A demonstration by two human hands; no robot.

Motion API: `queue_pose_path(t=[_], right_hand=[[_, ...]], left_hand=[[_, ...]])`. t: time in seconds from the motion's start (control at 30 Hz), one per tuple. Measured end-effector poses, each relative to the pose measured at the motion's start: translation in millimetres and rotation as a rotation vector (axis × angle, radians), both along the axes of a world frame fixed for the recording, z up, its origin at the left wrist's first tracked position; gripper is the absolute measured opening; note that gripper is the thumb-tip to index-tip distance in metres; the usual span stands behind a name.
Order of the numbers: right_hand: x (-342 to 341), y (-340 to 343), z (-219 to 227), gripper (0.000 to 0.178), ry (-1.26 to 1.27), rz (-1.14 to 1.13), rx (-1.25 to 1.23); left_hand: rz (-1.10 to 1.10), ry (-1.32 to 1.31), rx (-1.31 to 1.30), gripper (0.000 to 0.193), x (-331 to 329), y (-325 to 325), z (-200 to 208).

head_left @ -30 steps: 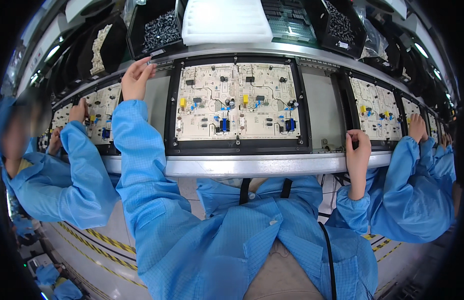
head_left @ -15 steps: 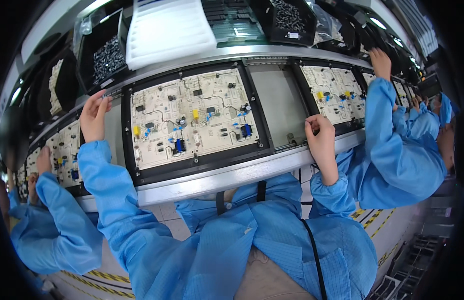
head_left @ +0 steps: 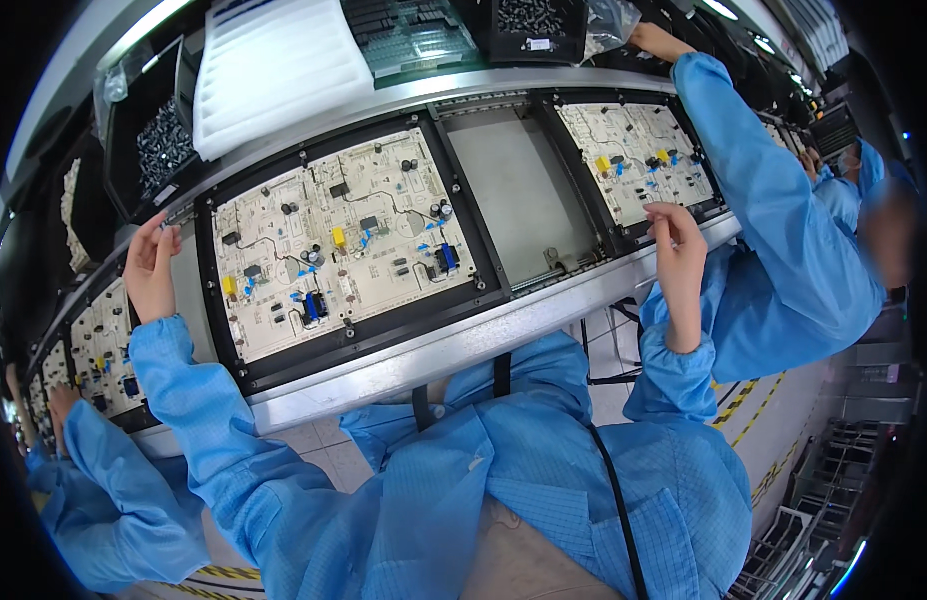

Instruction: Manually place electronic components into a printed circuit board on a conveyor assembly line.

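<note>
One bare left hand [head_left: 151,268], fingers bent, can't tell if gripping, beside cream rectangular circuit board [head_left: 318,215] in black frame [head_left: 383,326]; bare right hand [head_left: 678,250] loosely curled, grip unclear, near silver metal rail [head_left: 483,330].

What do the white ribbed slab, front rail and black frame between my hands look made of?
White ribbed slab: probably matte foam, from its soft-looking ridges. Front rail: likely bare metal, from its silvery sheen. Black frame: low-sheen hard plastic or coated metal, from its rigid-looking bars; can't tell which.
</note>
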State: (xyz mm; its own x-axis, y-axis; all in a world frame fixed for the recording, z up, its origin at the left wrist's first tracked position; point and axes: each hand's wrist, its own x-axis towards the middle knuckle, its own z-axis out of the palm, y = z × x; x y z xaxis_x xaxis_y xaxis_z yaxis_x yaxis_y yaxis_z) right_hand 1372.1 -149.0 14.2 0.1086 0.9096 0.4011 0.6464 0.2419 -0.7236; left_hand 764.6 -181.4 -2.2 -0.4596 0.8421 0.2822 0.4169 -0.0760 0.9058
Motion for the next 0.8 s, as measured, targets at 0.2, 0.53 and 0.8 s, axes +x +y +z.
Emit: queue_pose_path(t=[0.2, 0.53, 0.8], right_hand=[[-4, 1, 4, 0.010, -0.316, 0.104, -0.125], [-7, 8, -19, 0.009, -0.492, 0.003, -0.025], [-10, 12, -41, 0.009, -0.409, -0.127, 0.083]], left_hand=[[0.006, 0.031, 0.000, 0.026, 4, -1, 0], [0.017, 0.043, -0.017, 0.027, 8, 1, 0], [-0.010, 0.055, 0.004, 0.026, 10, 3, 0]])
